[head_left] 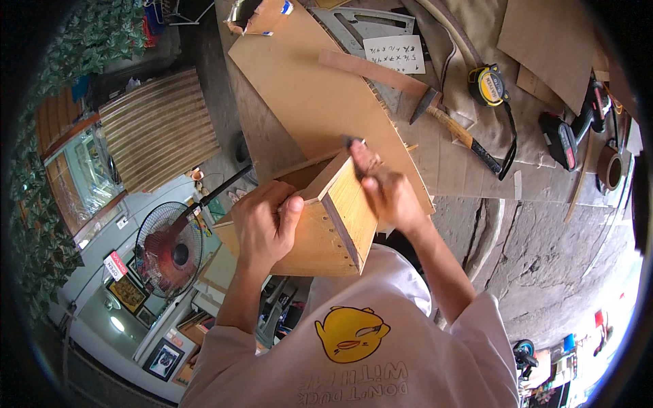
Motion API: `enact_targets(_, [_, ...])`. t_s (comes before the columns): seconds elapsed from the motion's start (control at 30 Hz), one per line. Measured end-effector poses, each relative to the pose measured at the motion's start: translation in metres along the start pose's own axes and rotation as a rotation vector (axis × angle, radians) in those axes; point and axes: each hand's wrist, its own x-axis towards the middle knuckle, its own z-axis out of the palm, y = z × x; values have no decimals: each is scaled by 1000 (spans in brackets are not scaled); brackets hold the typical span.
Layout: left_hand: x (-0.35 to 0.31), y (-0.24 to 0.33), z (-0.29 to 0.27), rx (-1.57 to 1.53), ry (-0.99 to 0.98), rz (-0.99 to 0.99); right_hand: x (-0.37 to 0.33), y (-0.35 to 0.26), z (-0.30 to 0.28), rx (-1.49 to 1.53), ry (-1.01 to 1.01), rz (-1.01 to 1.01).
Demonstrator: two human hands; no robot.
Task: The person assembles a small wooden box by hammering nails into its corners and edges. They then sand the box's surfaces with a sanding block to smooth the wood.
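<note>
A light wooden box with a dark strip along one corner is tilted in front of my chest, its opening facing away to the left. My left hand is closed over its near left rim, thumb on the outer face and fingers reaching inside. At the far right side of the box, my right hand is closed and pressed along the top edge. A small dark piece shows at its fingertips; its kind is too hidden to tell. Beneath and beyond the box lies a tan board.
On the workbench lie a hammer, a yellow and black tape measure, a handwritten card, a cordless tool and a tape roll. A standing fan is at the left. A cut carton sits at the far end.
</note>
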Motion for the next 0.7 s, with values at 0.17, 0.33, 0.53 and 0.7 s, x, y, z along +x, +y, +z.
enact_targets(0.17, [-1, -5, 3, 11, 4, 22, -9, -59, 6, 29, -44, -205])
enact_targets(0.33, [0, 1, -1, 12, 12, 17, -4, 2, 2, -54, 3, -47])
enact_targets(0.53, [2, 2, 0, 13, -2, -6, -10, 3, 10, -128, 92, -101])
enact_targets(0.7, [-10, -11, -6, -44, -94, -15, -14, -30, -18, -36, 314, 75])
